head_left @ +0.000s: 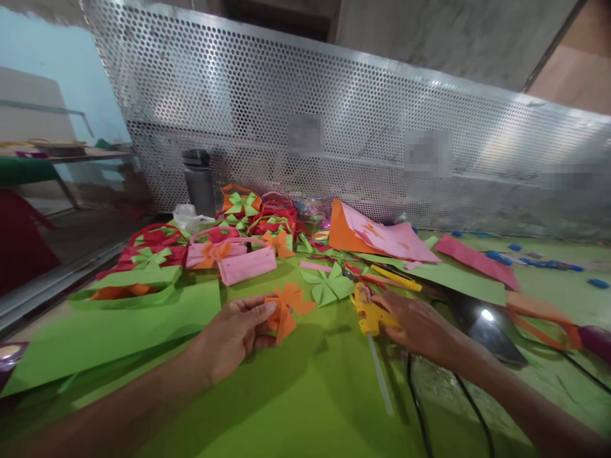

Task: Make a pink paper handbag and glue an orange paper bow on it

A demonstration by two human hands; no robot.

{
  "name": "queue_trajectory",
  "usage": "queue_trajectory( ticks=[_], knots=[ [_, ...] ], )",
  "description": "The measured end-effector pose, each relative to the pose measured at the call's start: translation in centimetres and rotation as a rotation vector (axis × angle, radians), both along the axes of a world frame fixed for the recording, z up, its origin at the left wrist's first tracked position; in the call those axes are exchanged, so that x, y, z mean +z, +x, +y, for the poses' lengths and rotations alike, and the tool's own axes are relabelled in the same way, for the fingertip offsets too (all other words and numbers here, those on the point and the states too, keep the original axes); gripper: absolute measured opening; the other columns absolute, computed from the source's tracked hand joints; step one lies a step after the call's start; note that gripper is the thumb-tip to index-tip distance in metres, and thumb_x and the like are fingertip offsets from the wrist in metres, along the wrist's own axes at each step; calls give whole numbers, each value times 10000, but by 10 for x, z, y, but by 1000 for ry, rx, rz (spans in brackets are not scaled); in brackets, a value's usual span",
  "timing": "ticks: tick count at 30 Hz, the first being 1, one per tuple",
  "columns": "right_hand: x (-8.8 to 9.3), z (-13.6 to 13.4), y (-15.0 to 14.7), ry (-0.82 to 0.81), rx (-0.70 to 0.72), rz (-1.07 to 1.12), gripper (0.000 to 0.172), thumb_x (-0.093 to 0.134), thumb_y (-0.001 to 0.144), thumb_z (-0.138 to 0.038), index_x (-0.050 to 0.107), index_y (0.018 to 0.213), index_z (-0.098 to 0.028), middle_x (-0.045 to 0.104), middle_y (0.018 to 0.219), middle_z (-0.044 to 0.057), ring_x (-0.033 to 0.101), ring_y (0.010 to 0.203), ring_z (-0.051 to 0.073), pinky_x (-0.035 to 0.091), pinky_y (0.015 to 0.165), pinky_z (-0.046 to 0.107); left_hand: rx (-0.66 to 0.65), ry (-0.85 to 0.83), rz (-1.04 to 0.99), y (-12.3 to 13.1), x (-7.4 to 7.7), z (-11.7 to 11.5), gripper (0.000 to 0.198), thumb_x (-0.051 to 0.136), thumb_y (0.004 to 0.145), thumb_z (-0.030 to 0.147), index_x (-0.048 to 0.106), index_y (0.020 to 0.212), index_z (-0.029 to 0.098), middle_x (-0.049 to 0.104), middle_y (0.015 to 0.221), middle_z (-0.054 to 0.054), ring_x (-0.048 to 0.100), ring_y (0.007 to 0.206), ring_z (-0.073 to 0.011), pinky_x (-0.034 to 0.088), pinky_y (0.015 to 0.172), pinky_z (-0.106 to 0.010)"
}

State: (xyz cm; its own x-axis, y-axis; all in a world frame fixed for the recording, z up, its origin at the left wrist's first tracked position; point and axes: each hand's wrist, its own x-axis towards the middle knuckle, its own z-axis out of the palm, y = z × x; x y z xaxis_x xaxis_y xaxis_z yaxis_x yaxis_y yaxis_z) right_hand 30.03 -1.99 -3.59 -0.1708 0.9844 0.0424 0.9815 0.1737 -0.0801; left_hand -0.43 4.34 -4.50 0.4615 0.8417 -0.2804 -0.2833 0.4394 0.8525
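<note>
Bags (248, 263) crowd beyond left fingers (263, 313) pinching an orange bow (285, 326), right fingers (392, 304) around a yellow glue gun (366, 316)

No lettering can be read; the perforated metal panel (267, 95) shows blurred patches (428, 154) (possibly labels, hard to tell).

"Where is your light strongest?"
"You have a small white glare on the dark slab (501, 343) and bright patches across the perforated panel (258, 89); your nearer tabletop (286, 413) is dim."
"And your shadows?"
"Soft, between your left hand (244, 326) and right hand (420, 324)."
"How sharp is your view?"
"Slightly blurred; your left forearm (153, 388) stretches toward the edge, and pixelated squares hide parts of the panel."
</note>
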Motion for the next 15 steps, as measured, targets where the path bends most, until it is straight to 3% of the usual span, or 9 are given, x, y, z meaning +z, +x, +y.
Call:
queue_trajectory(
  ticks=[4, 9, 11, 12, 15],
  knots=[
    [3, -4, -7, 254, 71, -11, 593, 415, 632, -62, 467, 1213, -175, 529, 1244, 131, 539, 1071, 273, 452, 830, 400, -7, 3, -5, 0, 2, -2, 54, 647, 730, 114, 657, 782, 115, 695, 704, -55, 646, 577, -144, 551, 527, -260],
    [34, -14, -36, 543, 208, 166, 494, 421, 708, -91, 480, 1184, -208, 606, 1106, 114, 574, 1012, 254, 469, 819, 376, 43, 33, -50, -1, 6, -4, 73, 688, 699, 144, 653, 758, 118, 673, 663, -31, 629, 561, -125, 533, 506, -232],
    [42, -18, -52, 583, 205, 304, 386, 467, 773, -164, 502, 1148, -248, 627, 1069, 80, 577, 1003, 256, 474, 807, 361, 64, 48, -59, -2, 7, -3, 82, 691, 698, 156, 654, 759, 115, 678, 684, -38, 631, 577, -126, 539, 528, -239],
    [43, -20, -59, 505, 189, 370, 326, 514, 783, -225, 525, 1106, -265, 635, 1054, 66, 593, 958, 254, 490, 766, 348, 66, 55, -66, -2, 8, -3, 91, 694, 697, 163, 656, 763, 113, 682, 700, -43, 635, 592, -129, 543, 542, -243],
    [32, -27, -76, 373, 149, 534, 101, 540, 788, -300, 582, 878, -316, 663, 813, 17, 608, 653, 209, 495, 551, 310, 74, 70, -85, -1, 12, -5, 121, 706, 685, 178, 661, 771, 106, 689, 727, -56, 638, 612, -135, 541, 549, -241]
  ],
)
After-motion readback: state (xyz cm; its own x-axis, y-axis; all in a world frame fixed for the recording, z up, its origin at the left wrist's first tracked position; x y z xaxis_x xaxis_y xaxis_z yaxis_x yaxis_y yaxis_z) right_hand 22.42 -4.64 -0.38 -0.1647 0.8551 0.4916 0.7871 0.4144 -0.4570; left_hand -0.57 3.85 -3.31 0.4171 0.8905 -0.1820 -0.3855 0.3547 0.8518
